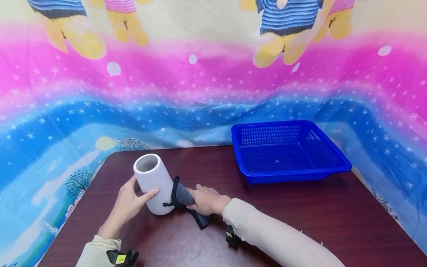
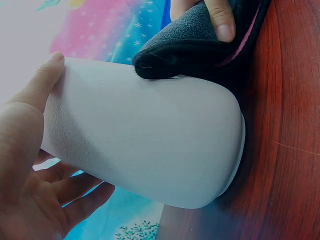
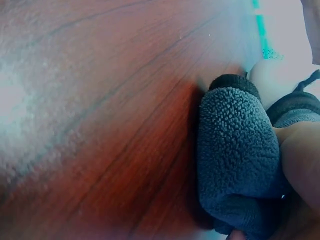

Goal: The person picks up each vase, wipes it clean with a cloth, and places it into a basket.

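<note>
A white vase [image 1: 156,187] with a round open mouth leans slightly on the table, its base low on the wood. My left hand [image 1: 128,200] holds it from the left, thumb on the near side and fingers round the back. In the left wrist view the vase [image 2: 145,132] fills the middle, its surface finely textured. My right hand [image 1: 206,200] grips a bunched grey cloth [image 1: 184,194] with black edging and presses it to the vase's right side. Part of the cloth [image 3: 237,145] hangs down beside the table in the right wrist view, fuzzy and folded.
A blue plastic basket [image 1: 287,174] with perforated walls stands at the back right of the dark red wooden table [image 1: 317,215]. Behind the table hangs a printed backdrop curtain [image 1: 200,81] with snowflakes and bears.
</note>
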Motion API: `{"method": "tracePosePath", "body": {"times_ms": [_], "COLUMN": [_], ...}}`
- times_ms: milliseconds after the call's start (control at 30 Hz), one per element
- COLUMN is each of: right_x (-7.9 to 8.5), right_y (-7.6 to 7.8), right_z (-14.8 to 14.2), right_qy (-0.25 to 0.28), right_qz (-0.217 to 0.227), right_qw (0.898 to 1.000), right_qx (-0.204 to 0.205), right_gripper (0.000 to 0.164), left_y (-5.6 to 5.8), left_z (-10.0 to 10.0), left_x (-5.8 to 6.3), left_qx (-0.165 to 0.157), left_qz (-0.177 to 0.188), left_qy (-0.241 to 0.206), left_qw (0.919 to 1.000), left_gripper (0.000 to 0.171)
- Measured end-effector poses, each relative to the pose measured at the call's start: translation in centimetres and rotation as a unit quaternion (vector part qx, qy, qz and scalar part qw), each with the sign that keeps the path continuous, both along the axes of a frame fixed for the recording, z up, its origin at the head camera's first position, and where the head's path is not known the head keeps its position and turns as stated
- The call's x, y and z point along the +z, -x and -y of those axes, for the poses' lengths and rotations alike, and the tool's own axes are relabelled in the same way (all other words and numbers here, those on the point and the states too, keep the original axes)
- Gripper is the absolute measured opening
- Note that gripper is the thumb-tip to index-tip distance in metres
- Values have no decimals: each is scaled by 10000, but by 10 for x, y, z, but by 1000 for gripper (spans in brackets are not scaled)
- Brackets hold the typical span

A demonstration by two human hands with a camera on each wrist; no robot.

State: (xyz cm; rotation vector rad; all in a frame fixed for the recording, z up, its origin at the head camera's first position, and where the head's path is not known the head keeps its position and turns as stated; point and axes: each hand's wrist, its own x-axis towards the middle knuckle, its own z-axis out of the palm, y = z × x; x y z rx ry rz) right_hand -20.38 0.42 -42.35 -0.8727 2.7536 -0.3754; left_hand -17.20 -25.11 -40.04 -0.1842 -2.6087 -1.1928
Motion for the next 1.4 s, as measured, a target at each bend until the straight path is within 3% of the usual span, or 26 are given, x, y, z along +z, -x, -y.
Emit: {"method": "tracePosePath", "body": {"times_ms": [300, 700, 867, 1067, 1167, 1400], "right_x": [2, -1, -2, -4, -4, -4], "right_y": [-1, -1, -1, 0, 1, 1], "right_z": [-1, -2, -3, -3, -4, -4], "right_qy": [-454, -385, -321, -285, -266, -271], "right_qz": [-179, -146, -92, -68, -57, -41], "right_qw": [9988, 9991, 9994, 9995, 9996, 9996], "right_qx": [-91, -133, -134, -111, -104, -104], "right_gripper": [58, 61, 60, 60, 62, 63], "left_y": [0, -6, -11, -9, -7, 0], "left_z": [0, -5, -13, -16, -14, 0], "left_x": [0, 0, -5, -5, -6, -7], "left_qx": [-20, -5, 305, 568, 435, -235], "left_qz": [39, 212, 95, -17, -71, -96], "left_qy": [-48, 91, -63, 61, -16, -268], "left_qw": [10000, 9997, 9995, 9984, 9990, 9993], "left_gripper": [70, 86, 106, 110, 107, 96]}}
